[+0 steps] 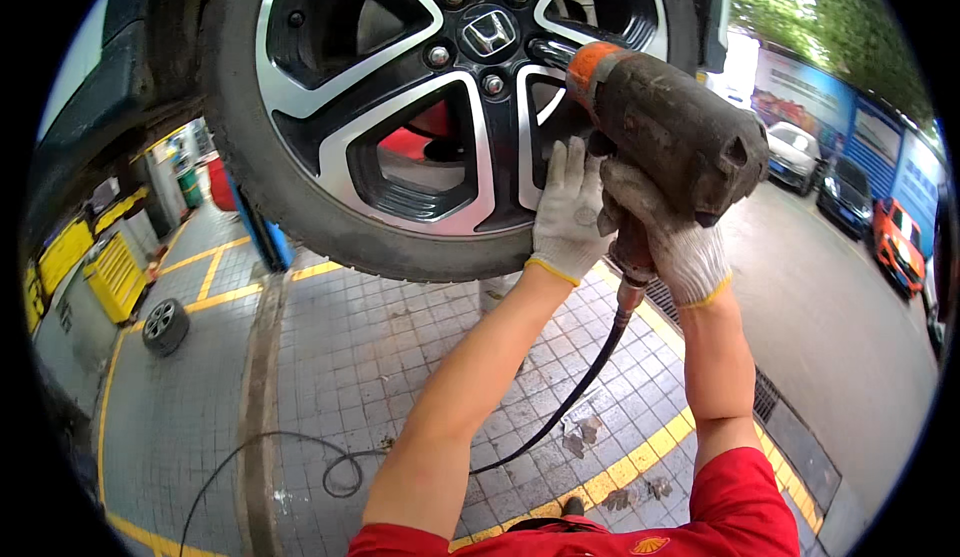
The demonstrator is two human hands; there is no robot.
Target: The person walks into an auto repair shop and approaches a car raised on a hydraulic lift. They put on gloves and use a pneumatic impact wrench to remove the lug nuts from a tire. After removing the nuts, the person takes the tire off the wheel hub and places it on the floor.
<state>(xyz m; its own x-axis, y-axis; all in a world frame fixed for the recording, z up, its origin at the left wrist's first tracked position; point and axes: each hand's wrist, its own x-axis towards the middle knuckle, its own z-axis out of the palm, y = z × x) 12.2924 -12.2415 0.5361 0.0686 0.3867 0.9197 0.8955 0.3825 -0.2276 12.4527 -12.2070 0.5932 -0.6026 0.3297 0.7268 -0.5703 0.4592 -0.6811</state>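
Note:
A car wheel (300, 117) with a black and silver alloy rim hangs raised at the top, its lug nuts (438, 56) ringing the centre cap. A worn dark impact wrench (665, 127) with an orange nose is pressed with its socket against a lug nut on the right side of the hub. My right hand (665, 232), in a white glove, grips the wrench's handle. My left hand (568, 212), also gloved, rests flat against the wrench's front and the rim. A black air hose (570, 397) drops from the handle to the floor.
Grey paving tiles with yellow lines (640, 457) lie below. A loose wheel (165, 325) lies on the floor at left, near yellow cabinets (115, 275). A drain grate (775, 407) runs along the right, and parked cars (895, 242) stand beyond it.

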